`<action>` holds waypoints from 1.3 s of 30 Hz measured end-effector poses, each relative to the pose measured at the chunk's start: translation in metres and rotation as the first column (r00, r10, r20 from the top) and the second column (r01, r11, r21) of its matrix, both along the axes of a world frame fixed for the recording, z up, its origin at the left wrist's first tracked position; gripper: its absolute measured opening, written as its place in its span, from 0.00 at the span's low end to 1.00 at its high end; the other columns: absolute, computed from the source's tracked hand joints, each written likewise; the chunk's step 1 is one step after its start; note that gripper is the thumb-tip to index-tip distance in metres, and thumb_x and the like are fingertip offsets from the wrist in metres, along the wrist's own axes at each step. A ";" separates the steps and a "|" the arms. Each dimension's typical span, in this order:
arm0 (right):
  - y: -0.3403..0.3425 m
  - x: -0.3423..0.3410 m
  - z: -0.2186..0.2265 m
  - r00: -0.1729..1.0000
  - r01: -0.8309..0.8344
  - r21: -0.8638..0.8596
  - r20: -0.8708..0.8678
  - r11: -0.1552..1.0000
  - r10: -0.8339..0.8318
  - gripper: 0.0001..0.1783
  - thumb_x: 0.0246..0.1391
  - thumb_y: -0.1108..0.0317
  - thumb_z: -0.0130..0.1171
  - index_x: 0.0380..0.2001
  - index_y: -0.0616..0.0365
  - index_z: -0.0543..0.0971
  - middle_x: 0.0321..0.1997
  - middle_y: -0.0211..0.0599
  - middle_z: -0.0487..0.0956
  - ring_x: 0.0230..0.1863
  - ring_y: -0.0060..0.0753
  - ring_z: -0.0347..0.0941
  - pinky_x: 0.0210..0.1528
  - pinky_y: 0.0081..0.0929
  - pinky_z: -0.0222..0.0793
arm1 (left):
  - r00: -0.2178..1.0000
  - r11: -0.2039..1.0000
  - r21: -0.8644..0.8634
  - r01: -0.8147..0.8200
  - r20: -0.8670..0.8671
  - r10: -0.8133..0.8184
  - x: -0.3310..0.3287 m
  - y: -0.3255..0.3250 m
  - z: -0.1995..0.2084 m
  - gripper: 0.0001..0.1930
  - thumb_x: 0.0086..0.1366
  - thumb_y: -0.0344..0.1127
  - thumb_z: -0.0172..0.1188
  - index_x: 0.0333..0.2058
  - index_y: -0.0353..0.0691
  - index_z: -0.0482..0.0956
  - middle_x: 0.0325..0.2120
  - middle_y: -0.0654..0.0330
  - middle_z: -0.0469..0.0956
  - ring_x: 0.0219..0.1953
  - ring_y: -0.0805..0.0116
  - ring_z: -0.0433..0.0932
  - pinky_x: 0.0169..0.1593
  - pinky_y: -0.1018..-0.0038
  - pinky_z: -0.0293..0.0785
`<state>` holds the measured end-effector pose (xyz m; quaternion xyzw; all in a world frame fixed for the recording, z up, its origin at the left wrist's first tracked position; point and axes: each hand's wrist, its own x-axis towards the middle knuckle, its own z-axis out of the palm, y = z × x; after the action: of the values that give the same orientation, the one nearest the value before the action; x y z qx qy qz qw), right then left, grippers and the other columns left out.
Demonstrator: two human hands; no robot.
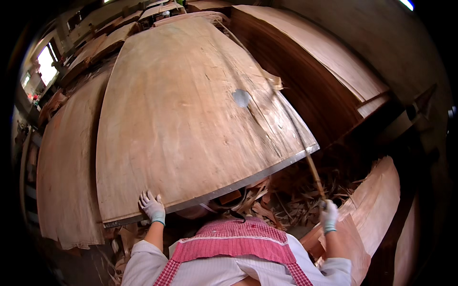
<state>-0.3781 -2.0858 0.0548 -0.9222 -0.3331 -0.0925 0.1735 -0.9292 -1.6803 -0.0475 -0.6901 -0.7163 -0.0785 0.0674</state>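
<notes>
A large pale wood veneer sheet (162, 109) lies flat over a table with a grey metal edge (248, 182). My left hand (152, 208), in a white glove, rests on the sheet's near left corner with its fingers spread. Off the table's near right corner, my gloved right hand (329, 215) is closed around the near end of a long thin stick (312, 172). From there the stick runs away from me along the sheet's right side. A round grey spot (241, 98) and several splits show in the sheet's right part.
A tall stack of veneer (296, 66) stands at the far right, another veneer pile (71, 167) at the left. Wood scraps (267, 205) litter the space below the table's near edge. Curved veneer pieces (374, 209) lean at the near right.
</notes>
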 end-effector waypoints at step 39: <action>0.281 -0.222 -0.051 0.669 -0.692 -0.198 -0.537 0.694 0.514 0.17 0.53 0.54 0.55 0.40 0.52 0.80 0.69 0.53 0.54 0.44 0.53 0.77 0.48 0.43 0.73 | -0.014 0.685 -0.590 0.426 0.753 0.658 -0.022 -0.027 0.044 0.14 0.68 0.43 0.54 0.37 0.36 0.74 0.21 0.64 0.68 0.17 0.73 0.68 0.22 0.71 0.74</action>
<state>-0.5996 -1.8044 0.0040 -0.7650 -0.5879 0.2504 0.0801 -0.9513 -1.7075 -0.0031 -0.3058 -0.5666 -0.2508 -0.7229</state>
